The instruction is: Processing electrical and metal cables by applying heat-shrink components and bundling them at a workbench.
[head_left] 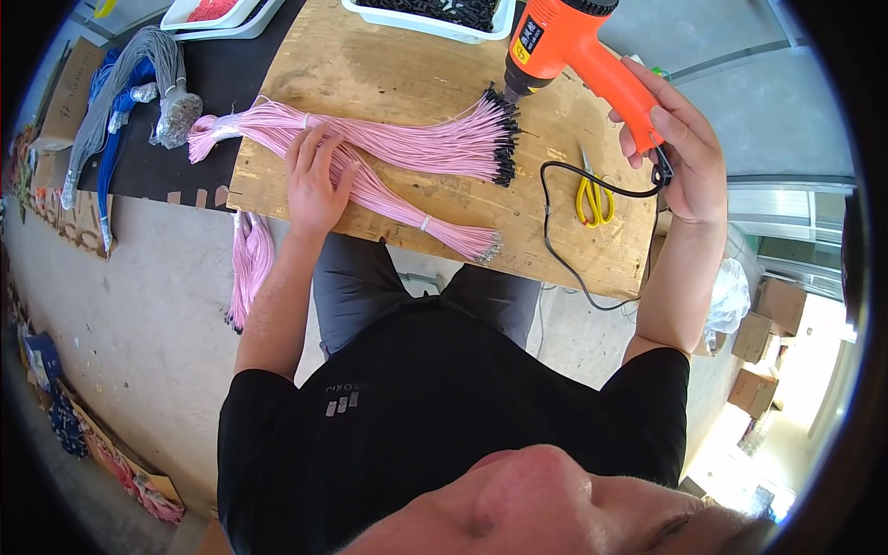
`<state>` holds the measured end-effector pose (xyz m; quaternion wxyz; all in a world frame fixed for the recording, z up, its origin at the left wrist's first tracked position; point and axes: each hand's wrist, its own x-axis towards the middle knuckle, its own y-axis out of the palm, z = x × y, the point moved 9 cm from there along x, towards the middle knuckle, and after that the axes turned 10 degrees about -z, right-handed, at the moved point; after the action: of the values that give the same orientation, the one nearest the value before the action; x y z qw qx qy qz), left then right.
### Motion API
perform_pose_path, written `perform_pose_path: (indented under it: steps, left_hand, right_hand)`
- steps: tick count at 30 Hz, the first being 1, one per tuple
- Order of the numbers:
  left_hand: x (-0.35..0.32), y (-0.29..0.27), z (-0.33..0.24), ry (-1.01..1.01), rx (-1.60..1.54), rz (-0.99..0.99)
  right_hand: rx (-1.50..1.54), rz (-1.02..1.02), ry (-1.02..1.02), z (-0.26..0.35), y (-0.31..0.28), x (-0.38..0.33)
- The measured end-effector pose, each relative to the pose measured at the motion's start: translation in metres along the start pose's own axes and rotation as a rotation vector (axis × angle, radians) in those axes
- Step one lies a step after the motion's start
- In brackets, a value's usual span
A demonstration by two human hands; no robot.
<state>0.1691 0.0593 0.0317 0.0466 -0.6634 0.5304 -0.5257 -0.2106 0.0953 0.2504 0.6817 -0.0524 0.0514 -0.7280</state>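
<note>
My right hand is closed around the handle of an orange heat gun. The gun's nozzle points down beside the black-capped ends of a bundle of pink wires. My left hand lies over the pink wires with its fingers stretched out and slightly apart. Toward me, a second branch of pink wires runs from under that hand to bare silvery ends and is tied with a white band. A white tie gathers the wires at the far left.
Yellow-handled scissors and the gun's black cord lie at the right of the wooden board. A white tray of black parts stands at the back. Grey and blue wire bundles lie left; another pink bundle hangs down.
</note>
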Motion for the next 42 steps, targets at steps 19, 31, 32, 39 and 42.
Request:
perform_pose_path:
  steps: [19,31,32,39,42]
  left_hand:
    - [0.001,0.000,-0.005,0.024,0.022,-0.004]
    - [0.001,0.004,-0.008,0.043,0.015,0.003]
    - [0.001,0.005,-0.008,0.048,0.012,0.006]
    - [-0.001,0.003,-0.009,0.065,0.036,-0.002]
    - [0.003,0.004,-0.013,0.090,0.019,-0.002]
  right_hand:
    - [0.040,-0.048,-0.006,-0.006,-0.015,-0.018]
    - [0.123,-0.049,-0.016,-0.013,-0.024,-0.031]
    - [0.126,-0.054,-0.021,-0.013,-0.026,-0.033]
    - [0.151,-0.075,-0.030,-0.020,-0.030,-0.042]
    - [0.162,-0.073,-0.030,-0.020,-0.032,-0.047]
